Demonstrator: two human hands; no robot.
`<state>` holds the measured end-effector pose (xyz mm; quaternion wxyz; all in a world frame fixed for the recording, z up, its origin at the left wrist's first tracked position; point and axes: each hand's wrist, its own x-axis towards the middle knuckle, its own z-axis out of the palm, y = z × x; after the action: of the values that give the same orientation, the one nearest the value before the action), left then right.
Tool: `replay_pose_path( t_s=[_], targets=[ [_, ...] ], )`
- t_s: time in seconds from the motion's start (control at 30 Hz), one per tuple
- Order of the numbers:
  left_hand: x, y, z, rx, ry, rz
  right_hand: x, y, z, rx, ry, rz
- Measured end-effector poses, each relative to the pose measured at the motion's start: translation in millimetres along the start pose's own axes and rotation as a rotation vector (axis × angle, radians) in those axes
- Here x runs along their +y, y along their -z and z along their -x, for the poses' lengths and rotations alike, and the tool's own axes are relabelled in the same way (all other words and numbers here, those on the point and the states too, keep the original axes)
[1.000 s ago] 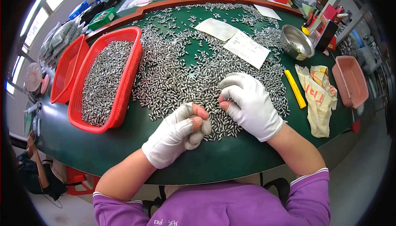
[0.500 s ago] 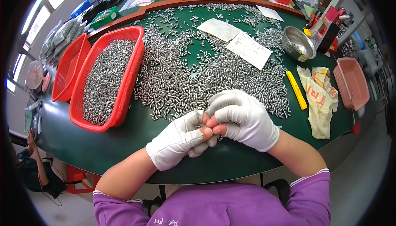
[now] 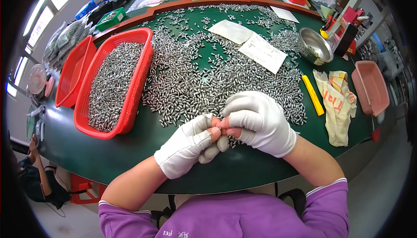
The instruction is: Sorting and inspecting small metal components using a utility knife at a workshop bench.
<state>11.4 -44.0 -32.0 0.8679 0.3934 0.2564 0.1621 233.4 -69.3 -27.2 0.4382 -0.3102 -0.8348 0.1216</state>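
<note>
A wide spread of small silver metal cylinders covers the green table. My left hand and my right hand, both in white gloves with bare fingertips, meet at the near edge of the pile. Their fingertips press together, pinching at something too small to make out between them. A red basket to the left holds many of the same silver pieces.
A second, bare red basket stands further left. A steel bowl, a yellow stick, a printed cloth and a pink tray lie to the right. Two paper sheets rest on the pieces.
My right hand has slid left and closer to me, off the pile, and joined the left hand's fingertips. The left hand has stayed almost in place.
</note>
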Motion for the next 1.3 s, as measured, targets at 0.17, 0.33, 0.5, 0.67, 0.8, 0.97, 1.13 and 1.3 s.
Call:
replay_pose_path(
  t_s=[0.17,0.33,0.5,0.67,0.8,0.97,1.13,1.3],
  targets=[
    [-1,4,-3,-0.014,-0.108,-0.013,2,-2,1,0.131,-0.077,0.188],
    [-2,9,-6,-0.028,-0.144,0.07,1,2,7,0.063,-0.243,0.344],
    [-2,3,-7,0.049,-0.155,0.11,2,-1,11,-0.145,-0.348,0.352],
    [-3,3,-7,0.075,-0.128,0.106,0,-5,11,-0.152,-0.371,0.372],
    [-2,7,-5,-0.009,-0.103,0.081,-1,-5,10,-0.163,-0.361,0.39],
    [-3,7,-6,-0.012,-0.107,0.081,-1,-5,8,-0.16,-0.326,0.402],
    [-1,8,-4,-0.03,-0.069,0.077,1,-3,6,-0.102,-0.278,0.369],
    [-2,0,-6,0.043,-0.061,0.04,-2,0,3,0.013,-0.203,0.44]
  ],
)
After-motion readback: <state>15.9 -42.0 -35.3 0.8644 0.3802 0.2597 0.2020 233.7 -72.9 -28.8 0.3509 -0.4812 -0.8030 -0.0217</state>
